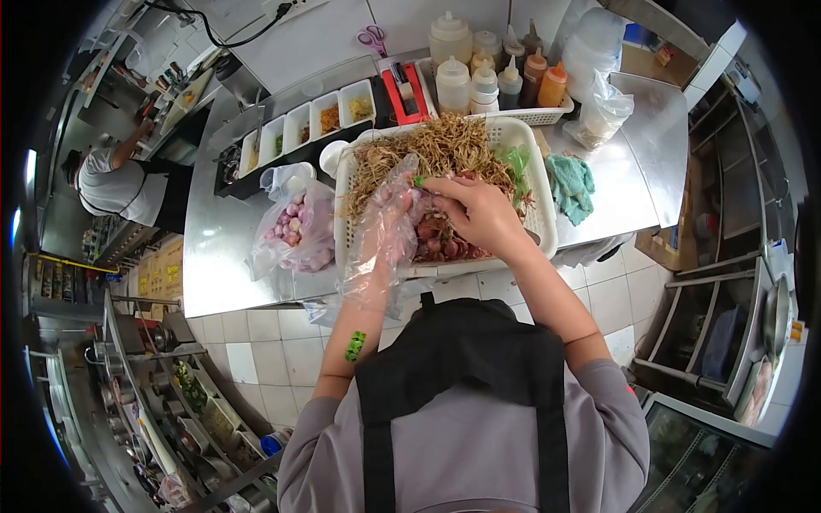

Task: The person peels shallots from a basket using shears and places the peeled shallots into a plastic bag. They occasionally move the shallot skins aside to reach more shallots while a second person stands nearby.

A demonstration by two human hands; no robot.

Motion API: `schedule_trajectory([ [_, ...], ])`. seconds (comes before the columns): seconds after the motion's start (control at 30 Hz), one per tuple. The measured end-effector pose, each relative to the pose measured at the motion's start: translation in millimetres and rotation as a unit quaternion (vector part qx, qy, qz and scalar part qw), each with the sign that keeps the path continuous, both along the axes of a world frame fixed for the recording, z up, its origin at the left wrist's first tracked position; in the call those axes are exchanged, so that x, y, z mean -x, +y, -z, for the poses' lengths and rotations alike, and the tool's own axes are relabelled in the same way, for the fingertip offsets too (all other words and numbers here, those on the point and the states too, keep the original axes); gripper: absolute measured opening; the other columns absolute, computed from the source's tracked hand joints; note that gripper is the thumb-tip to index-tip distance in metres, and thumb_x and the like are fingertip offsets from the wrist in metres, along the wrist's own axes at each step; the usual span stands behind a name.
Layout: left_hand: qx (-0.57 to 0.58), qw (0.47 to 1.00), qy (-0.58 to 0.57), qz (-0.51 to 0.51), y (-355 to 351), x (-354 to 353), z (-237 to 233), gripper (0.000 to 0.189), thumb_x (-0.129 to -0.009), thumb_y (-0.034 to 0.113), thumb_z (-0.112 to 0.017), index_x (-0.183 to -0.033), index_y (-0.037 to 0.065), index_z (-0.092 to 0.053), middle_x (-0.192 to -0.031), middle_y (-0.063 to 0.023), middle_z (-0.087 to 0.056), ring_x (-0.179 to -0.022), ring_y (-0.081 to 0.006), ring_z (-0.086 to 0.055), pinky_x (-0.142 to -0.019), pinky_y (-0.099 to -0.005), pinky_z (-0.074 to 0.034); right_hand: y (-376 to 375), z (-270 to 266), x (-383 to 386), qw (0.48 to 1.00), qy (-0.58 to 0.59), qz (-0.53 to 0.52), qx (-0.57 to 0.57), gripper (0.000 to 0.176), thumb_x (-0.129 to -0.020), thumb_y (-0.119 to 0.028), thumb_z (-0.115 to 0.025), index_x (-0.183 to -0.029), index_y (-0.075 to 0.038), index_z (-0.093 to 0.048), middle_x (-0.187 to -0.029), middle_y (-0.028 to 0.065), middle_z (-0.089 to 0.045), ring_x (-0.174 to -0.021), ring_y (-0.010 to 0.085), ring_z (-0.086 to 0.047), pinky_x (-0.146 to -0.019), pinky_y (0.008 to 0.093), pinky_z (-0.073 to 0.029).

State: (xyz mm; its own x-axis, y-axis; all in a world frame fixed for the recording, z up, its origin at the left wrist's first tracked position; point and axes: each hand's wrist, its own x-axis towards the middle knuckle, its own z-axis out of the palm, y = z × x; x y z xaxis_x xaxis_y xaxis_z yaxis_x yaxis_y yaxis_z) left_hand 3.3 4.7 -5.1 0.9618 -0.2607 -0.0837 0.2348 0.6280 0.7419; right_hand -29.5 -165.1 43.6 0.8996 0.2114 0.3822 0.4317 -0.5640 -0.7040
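My left hand [402,203] is covered by loose clear plastic [374,244], a bag or glove, which reaches down my forearm. Its fingers look curled, but what they hold is blurred behind the plastic. Close against it is my right hand [479,209], bare, with bent fingers meeting the left fingertips; whatever is pinched there is hidden. A small green patch [419,181] shows at the fingertips. Both hands are over a white basket [545,201] holding dry brown stalks [445,137] and reddish shallots [445,244]. A clear bag of peeled shallots [295,224] sits left of the basket.
Behind the basket stand several squeeze bottles [453,85] and a red-framed tool [404,92]. White condiment trays [299,125] line the back left. A green cloth [570,186] and a tied plastic bag [603,109] lie right. Another person [128,179] works far left.
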Motion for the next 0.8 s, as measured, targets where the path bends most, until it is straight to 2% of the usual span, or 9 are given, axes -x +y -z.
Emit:
schedule_trajectory([
  [0.23,0.020,0.999,-0.021,0.026,-2.7,7.1,-16.4,0.042,-0.085,0.007,-0.063,-0.124,0.000,-0.049,-0.098,-0.0016,-0.059,-0.094,-0.0128,-0.057,-0.085,-0.0281,-0.048,-3.4,8.7,-6.8,0.993,0.053,-0.028,-0.104,0.025,-0.087,-0.007,-0.058,-0.112,-0.006,-0.061,-0.102,0.0162,-0.065,-0.091,0.0309,-0.063,-0.080,0.0348,-0.048],
  [0.5,0.047,0.997,-0.060,0.025,-2.9,2.2,-8.9,0.042,-0.085,0.008,-0.064,-0.123,-0.002,-0.048,-0.103,-0.0061,-0.059,-0.097,-0.0161,-0.058,-0.089,-0.0318,-0.047,-5.2,2.2,-4.5,0.995,0.061,-0.009,-0.080,0.025,-0.088,-0.010,-0.058,-0.112,-0.006,-0.060,-0.104,0.0163,-0.065,-0.092,0.0302,-0.063,-0.080,0.0338,-0.048],
  [0.6,0.047,0.997,-0.063,0.022,-0.6,1.6,-8.0,0.037,-0.086,0.009,-0.063,-0.119,-0.002,-0.050,-0.104,-0.0078,-0.059,-0.097,-0.0170,-0.058,-0.090,-0.0325,-0.047,-4.7,0.7,-2.5,0.995,0.059,-0.001,-0.081,0.025,-0.088,-0.010,-0.058,-0.112,-0.006,-0.060,-0.104,0.0164,-0.065,-0.092,0.0301,-0.063,-0.081,0.0336,-0.048],
  [0.67,0.004,0.998,-0.037,0.045,6.3,-3.3,-2.9,0.035,-0.087,0.010,-0.062,-0.117,-0.001,-0.050,-0.105,-0.0077,-0.059,-0.098,-0.0175,-0.058,-0.091,-0.0330,-0.047,-5.8,-0.9,-2.3,0.995,0.058,0.003,-0.084,0.025,-0.088,-0.010,-0.058,-0.112,-0.006,-0.060,-0.104,0.0165,-0.065,-0.092,0.0301,-0.063,-0.081,0.0335,-0.048],
  [0.8,0.030,0.999,-0.036,0.026,-0.4,6.1,-11.5,0.034,-0.088,0.011,-0.061,-0.117,-0.001,-0.049,-0.106,-0.0076,-0.059,-0.099,-0.0169,-0.058,-0.090,-0.0305,-0.048,-8.5,-4.7,-1.3,0.993,0.036,-0.041,-0.104,0.027,-0.088,-0.011,-0.059,-0.113,-0.005,-0.059,-0.105,0.0163,-0.065,-0.094,0.0301,-0.063,-0.082,0.0333,-0.047],
])
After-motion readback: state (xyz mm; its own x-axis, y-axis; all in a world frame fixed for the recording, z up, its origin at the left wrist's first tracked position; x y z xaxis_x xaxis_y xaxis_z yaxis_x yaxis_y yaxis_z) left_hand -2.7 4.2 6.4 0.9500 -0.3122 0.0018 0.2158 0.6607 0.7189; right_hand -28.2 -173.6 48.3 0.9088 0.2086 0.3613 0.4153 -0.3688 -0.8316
